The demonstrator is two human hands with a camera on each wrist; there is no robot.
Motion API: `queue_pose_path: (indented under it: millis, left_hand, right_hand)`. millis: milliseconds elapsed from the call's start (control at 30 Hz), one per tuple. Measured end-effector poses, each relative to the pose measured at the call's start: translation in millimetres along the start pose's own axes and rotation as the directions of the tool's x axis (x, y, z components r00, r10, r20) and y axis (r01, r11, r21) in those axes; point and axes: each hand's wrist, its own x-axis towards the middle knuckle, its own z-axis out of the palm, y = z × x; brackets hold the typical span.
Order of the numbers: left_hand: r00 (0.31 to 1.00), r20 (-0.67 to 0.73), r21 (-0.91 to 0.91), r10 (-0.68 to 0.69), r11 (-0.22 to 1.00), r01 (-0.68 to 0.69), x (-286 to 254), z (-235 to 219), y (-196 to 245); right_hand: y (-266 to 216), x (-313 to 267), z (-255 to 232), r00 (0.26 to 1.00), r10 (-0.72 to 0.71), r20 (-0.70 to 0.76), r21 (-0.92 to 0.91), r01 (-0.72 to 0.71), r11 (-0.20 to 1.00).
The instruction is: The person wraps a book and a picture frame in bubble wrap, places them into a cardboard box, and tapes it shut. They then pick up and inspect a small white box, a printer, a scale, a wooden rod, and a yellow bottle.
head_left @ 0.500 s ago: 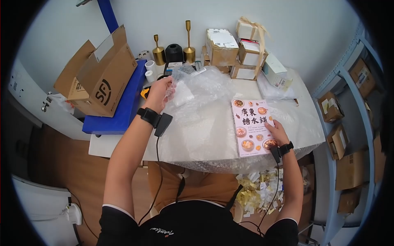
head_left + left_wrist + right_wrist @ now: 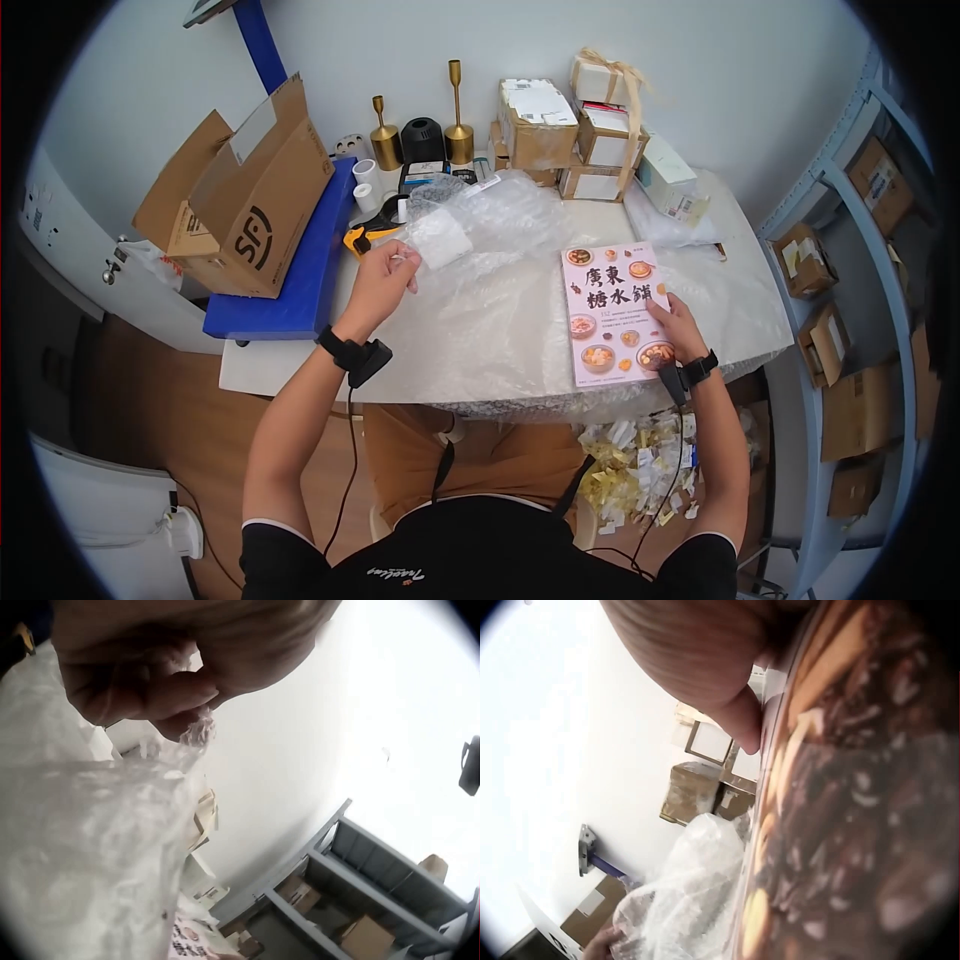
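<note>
My left hand (image 2: pixel 383 278) pinches the edge of a clear bubble-wrap sheet (image 2: pixel 515 215) at the left of the table. In the left wrist view a scrunched tip of the bubble wrap (image 2: pixel 90 847) sticks out between the curled fingers. A white patch (image 2: pixel 440 238) shows on the wrap by that hand. My right hand (image 2: pixel 682 330) grips the lower right edge of a pink book (image 2: pixel 605 320) with dessert bowls on its cover, thumb on top. The right wrist view shows the book's cover (image 2: pixel 855 795) close up, with its underside hidden.
An open SF carton (image 2: pixel 250 205) stands on a blue platform (image 2: pixel 270 310) at left. Behind the wrap are a yellow-and-black tape dispenser (image 2: pixel 362 238), gold candlesticks (image 2: pixel 459 140) and stacked boxes (image 2: pixel 540 120). More wrapping (image 2: pixel 480 340) covers the tabletop. Shelving (image 2: pixel 860 240) stands at right.
My left hand has come down toward the body with the wrap's edge, uncovering the tape dispenser behind it. My right hand and the book have stayed nearly in place.
</note>
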Motion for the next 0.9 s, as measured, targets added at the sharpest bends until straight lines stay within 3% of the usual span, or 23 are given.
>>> queue_pose_path:
  millis: [33, 67, 100, 133, 167, 233, 267, 367, 400, 433, 533, 567, 633, 700, 767, 800, 833, 900]
  left_hand:
    - [1.000, 0.011, -0.049, -0.003, 0.999, 0.004, 2.0, 0.5, 4.0]
    - [1.000, 0.020, -0.045, 0.003, 0.999, -0.002, 5.6, -2.4, 8.6]
    - [0.996, 0.082, -0.270, -0.033, 0.961, 0.054, 10.4, -7.7, 14.5]
    - [0.987, 0.150, -0.478, -0.055, 0.870, 0.121, 13.0, -10.7, 20.9]
    - [0.987, 0.154, -0.479, -0.050, 0.870, 0.119, 9.3, -6.4, 35.3]
    - [0.982, 0.184, -0.756, -0.045, 0.632, 0.170, -0.4, 5.8, 58.9]
    - [0.948, 0.295, -0.773, 0.117, 0.613, 0.164, 6.8, 5.4, 41.6]
    - [0.976, 0.208, -0.746, 0.068, 0.657, 0.113, -17.2, 31.3, 40.2]
    - [0.956, 0.258, -0.697, 0.142, 0.712, 0.082, -26.3, 30.6, 26.8]
    - [0.971, 0.195, -0.590, 0.137, 0.807, 0.005, -42.1, 34.8, 23.6]
    - [0.955, 0.262, -0.452, 0.138, 0.892, -0.004, -84.5, 34.3, 17.9]
    - [0.969, 0.238, -0.377, 0.067, 0.926, 0.028, -94.6, 35.5, 17.2]
    - [0.978, 0.209, -0.300, -0.007, 0.951, 0.071, -105.6, 36.2, 27.1]
    - [0.968, 0.251, -0.408, 0.027, 0.910, 0.080, -112.8, 35.5, 47.5]
    - [0.961, 0.270, -0.439, 0.055, 0.895, 0.072, -116.5, 41.5, 65.6]
    - [0.954, 0.288, -0.469, 0.080, 0.881, 0.067, -117.2, 46.5, 72.9]
    - [0.953, 0.290, -0.470, 0.083, 0.880, 0.066, -117.4, 51.4, 78.4]
    - [0.905, 0.381, -0.585, 0.188, 0.807, 0.079, -114.5, 62.8, 88.1]
  right_hand:
    - [7.9, 3.2, -3.6, 1.000, -0.002, -0.007, 0.006, 0.002, 1.000]
    - [18.3, 9.0, -7.2, 1.000, -0.006, -0.014, -0.136, 0.004, 0.991]
    - [25.9, 13.8, -13.5, 1.000, -0.012, -0.021, -0.277, 0.006, 0.961]
    - [21.8, 12.2, -10.5, 0.999, -0.022, -0.028, -0.289, 0.013, 0.957]
    - [22.6, 14.0, -11.1, 0.999, -0.026, -0.034, -0.289, 0.015, 0.957]
    - [27.3, 16.5, -10.6, 0.997, -0.056, -0.051, -0.356, 0.034, 0.934]
    - [26.6, 15.5, -11.2, 0.997, -0.056, -0.055, -0.355, 0.033, 0.934]
    - [20.3, 11.3, -11.4, 0.997, -0.040, -0.064, -0.490, 0.004, 0.871]
    - [18.4, 9.1, -10.4, 0.998, -0.037, -0.060, -0.498, 0.002, 0.867]
    - [16.1, 6.6, -8.6, 0.998, -0.032, -0.055, -0.505, 0.000, 0.863]
    - [3.3, -2.0, 0.5, 0.997, -0.055, -0.049, -0.563, 0.018, 0.826]
    - [-0.4, -1.5, 2.6, 0.997, -0.050, -0.052, -0.559, 0.012, 0.829]
    - [-7.0, 1.8, 4.8, 0.999, -0.038, -0.029, -0.801, 0.000, 0.598]
    - [-10.2, 1.2, 11.7, 1.000, 0.004, -0.020, -0.821, -0.019, 0.571]
    - [-25.0, -8.7, 30.1, 0.999, -0.041, -0.011, -0.977, -0.002, 0.211]
    - [-34.8, -15.2, 39.6, 0.999, -0.013, -0.041, -0.993, -0.039, 0.109]
    - [-37.4, -20.0, 41.2, 0.999, -0.015, -0.044, -0.993, -0.042, 0.109]
    - [-38.6, -31.2, 42.4, 0.969, -0.227, 0.094, -0.979, 0.131, 0.158]
